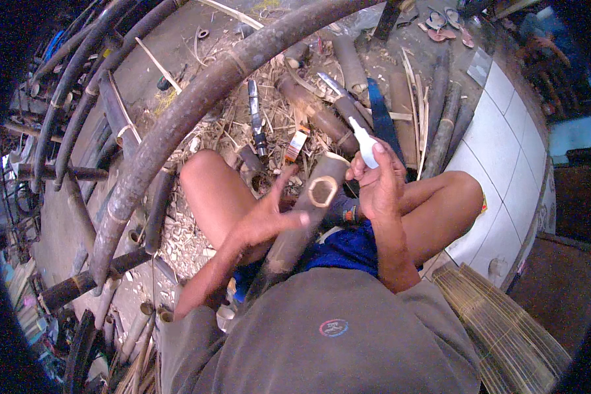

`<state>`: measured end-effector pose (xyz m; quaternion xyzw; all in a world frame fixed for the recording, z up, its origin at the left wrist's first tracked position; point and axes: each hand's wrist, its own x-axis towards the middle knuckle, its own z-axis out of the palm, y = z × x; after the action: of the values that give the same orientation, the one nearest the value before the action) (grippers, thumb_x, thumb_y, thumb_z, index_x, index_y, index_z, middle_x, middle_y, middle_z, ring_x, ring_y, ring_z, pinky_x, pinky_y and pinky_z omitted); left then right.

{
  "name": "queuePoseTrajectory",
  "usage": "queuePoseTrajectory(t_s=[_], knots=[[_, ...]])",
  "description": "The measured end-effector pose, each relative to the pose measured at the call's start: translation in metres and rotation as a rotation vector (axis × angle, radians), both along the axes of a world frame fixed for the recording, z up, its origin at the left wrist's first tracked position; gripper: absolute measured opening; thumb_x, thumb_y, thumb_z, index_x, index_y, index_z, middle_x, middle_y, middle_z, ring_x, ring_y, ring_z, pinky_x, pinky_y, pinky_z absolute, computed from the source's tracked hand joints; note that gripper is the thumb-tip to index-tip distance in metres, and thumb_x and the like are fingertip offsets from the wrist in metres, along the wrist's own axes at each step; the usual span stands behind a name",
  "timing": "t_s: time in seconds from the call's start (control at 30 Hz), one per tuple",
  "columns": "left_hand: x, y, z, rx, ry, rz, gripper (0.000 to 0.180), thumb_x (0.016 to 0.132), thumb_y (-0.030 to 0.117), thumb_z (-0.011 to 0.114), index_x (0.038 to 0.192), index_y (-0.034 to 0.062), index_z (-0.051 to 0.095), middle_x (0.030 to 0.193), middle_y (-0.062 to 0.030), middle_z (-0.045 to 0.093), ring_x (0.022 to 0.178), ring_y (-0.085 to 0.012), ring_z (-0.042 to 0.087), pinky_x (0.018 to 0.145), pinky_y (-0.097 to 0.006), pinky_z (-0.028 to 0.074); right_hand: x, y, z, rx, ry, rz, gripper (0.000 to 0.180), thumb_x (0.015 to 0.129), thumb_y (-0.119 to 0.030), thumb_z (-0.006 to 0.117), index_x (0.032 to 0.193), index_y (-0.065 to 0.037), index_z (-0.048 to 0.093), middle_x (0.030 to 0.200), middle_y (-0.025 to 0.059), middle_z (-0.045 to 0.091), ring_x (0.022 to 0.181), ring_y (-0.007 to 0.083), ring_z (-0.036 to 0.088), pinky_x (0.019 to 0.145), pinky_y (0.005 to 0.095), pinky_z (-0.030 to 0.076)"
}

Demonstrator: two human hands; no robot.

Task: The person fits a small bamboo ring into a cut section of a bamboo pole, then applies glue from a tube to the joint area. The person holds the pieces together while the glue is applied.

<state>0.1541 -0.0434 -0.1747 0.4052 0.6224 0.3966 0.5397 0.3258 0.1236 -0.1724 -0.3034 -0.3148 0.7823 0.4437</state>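
A thick bamboo tube (291, 244) lies slanting across my lap, with a pale-rimmed hole (322, 192) cut through its wall near the far end. My left hand (269, 213) is beside the tube, thumb and fingers spread wide and nothing in the grasp. In my right hand (381, 174) is a small white squeeze bottle (365, 146) with a narrow nozzle pointing up and away. That hand is raised to the right of the tube's far end. Whether the left fingertips touch the tube, I cannot tell.
Wood shavings (184, 246) cover the ground around my legs. A chisel-like tool (255, 111), an orange-and-white packet (297, 144), a blue blade (381, 108) and several bamboo pieces (318, 111) lie ahead. A long curved bamboo pole (177, 111) arches at left. White tiles (499, 151) run along the right.
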Motion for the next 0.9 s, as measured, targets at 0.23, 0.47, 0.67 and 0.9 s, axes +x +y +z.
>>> queuePoseTrajectory(t_s=[0.23, 0.47, 0.67, 0.9], knots=[[0.021, -0.015, -0.027, -0.055, -0.093, 0.024, 0.084, 0.091, 0.036, 0.068, 0.158, 0.0041, 0.028, 0.145, -0.0187, 0.051, 0.128, -0.0273, 0.052, 0.106, -0.037, 0.043, 0.032, 0.006, 0.048, 0.097, -0.057, -0.142, 0.031, 0.099, -0.027, 0.059, 0.114, 0.0, 0.062, 0.069, 0.0056, 0.054, 0.065, 0.0169, 0.053, 0.059, 0.0348, 0.048], [-0.027, 0.02, 0.004, -0.099, -0.621, 0.322, 0.064, 0.094, 0.037, 0.058, 0.147, 0.0042, 0.042, 0.118, -0.0174, 0.063, 0.095, -0.0267, 0.068, 0.082, -0.04, 0.058, 0.038, 0.002, 0.049, 0.132, -0.022, -0.139, 0.028, 0.098, -0.025, 0.059, 0.108, 0.001, 0.061, 0.069, 0.0067, 0.055, 0.064, 0.0179, 0.054, 0.058, 0.0354, 0.048], [-0.034, 0.022, 0.012, -0.033, -0.816, 0.298, 0.068, 0.09, 0.044, 0.06, 0.143, 0.0049, 0.042, 0.11, -0.0185, 0.063, 0.088, -0.0324, 0.07, 0.074, -0.044, 0.06, 0.041, 0.003, 0.036, 0.109, 0.038, -0.097, 0.033, 0.097, -0.023, 0.063, 0.116, 0.003, 0.063, 0.074, 0.0098, 0.062, 0.064, 0.0186, 0.057, 0.057, 0.0365, 0.052], [-0.031, 0.024, 0.023, 0.011, -0.8, 0.249, 0.071, 0.088, 0.04, 0.061, 0.146, 0.0052, 0.04, 0.112, -0.0191, 0.061, 0.088, -0.0325, 0.069, 0.074, -0.043, 0.059, 0.039, 0.004, 0.034, 0.106, 0.056, -0.119, 0.032, 0.097, -0.023, 0.064, 0.115, 0.004, 0.064, 0.075, 0.0094, 0.063, 0.063, 0.0171, 0.057, 0.056, 0.0358, 0.052]])
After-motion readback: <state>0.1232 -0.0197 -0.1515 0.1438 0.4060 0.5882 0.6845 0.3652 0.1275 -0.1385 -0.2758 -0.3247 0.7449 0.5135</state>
